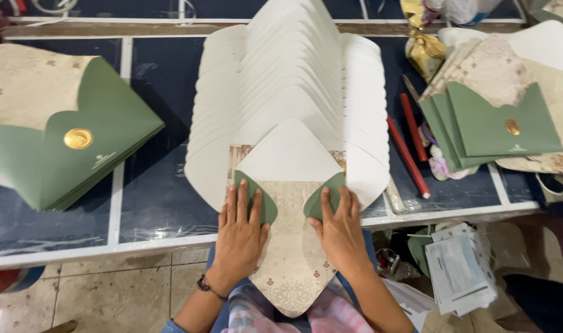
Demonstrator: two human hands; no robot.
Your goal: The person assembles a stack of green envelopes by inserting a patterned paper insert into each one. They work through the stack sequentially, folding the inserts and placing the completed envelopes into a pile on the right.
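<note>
Left hand (241,225) and right hand (338,227), fingers flat and spread, press the green side flaps of an unfolded cream patterned paper envelope (292,246) inward on the near tabletop (158,203); the bottom flap remains unfolded.

Illumination is bright, even and diffuse, coming from overhead. Shadows are soft and short. Clear plastic film over the dark blue tabletop (161,197) produces pale glare patches along the near edge. The fanned stack of white unfolded paper envelopes (294,80) approaches overexposure. Focus is sharp centrally; wide-angle distortion bends the frame edges.
</note>
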